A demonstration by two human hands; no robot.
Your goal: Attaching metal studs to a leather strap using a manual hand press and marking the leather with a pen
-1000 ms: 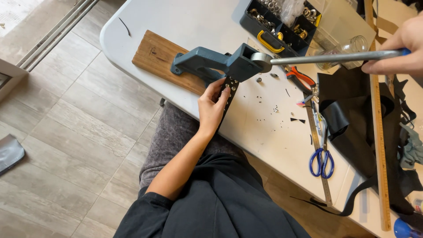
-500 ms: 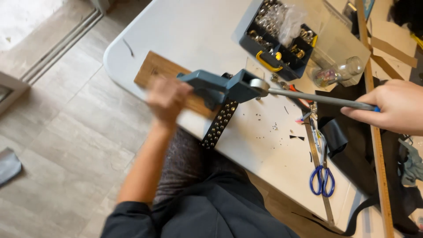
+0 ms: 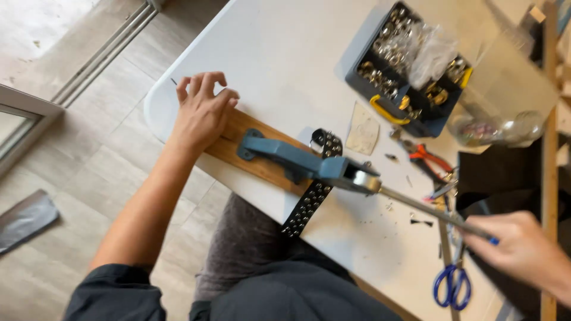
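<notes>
A blue hand press (image 3: 297,157) stands bolted on a wooden board (image 3: 253,154) at the near edge of the white table (image 3: 279,65). My left hand (image 3: 199,113) rests palm down on the board's left end, fingers apart. My right hand (image 3: 520,252) grips the end of the press's long metal lever (image 3: 428,211). A black studded strap (image 3: 309,202) runs through the press and hangs over the table edge toward my lap.
A dark blue compartment box (image 3: 404,65) of metal fittings lies at the back with a clear plastic lid (image 3: 505,95). Red-handled pliers (image 3: 431,157), blue-handled scissors (image 3: 452,285), black leather (image 3: 511,178) and a wooden ruler (image 3: 547,148) lie at the right. Tiled floor is at the left.
My left hand let go of the strap under the press and moved left onto the end of the wooden board. My right hand keeps hold of the lever, which has come lower.
</notes>
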